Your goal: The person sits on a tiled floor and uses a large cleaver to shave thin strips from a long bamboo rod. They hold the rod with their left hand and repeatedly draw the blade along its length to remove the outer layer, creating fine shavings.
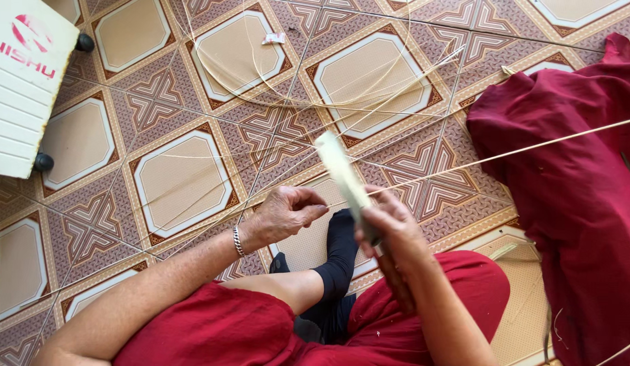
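Sitting near the middle of the frame, the right hand [391, 234] grips a flat pale blade [345, 177] while the left hand [286, 213] pinches a thin straw strand [505, 153], seemingly mid-splitting, so next calls for a steady pull.

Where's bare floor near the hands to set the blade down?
Best patch: patterned tile floor left of the left hand, short of the white slatted plastic crate. Crowded: ahead, thin pale cane strips criss-cross; right, the dark red cloth heap. The right hand holds the pale flat blade.
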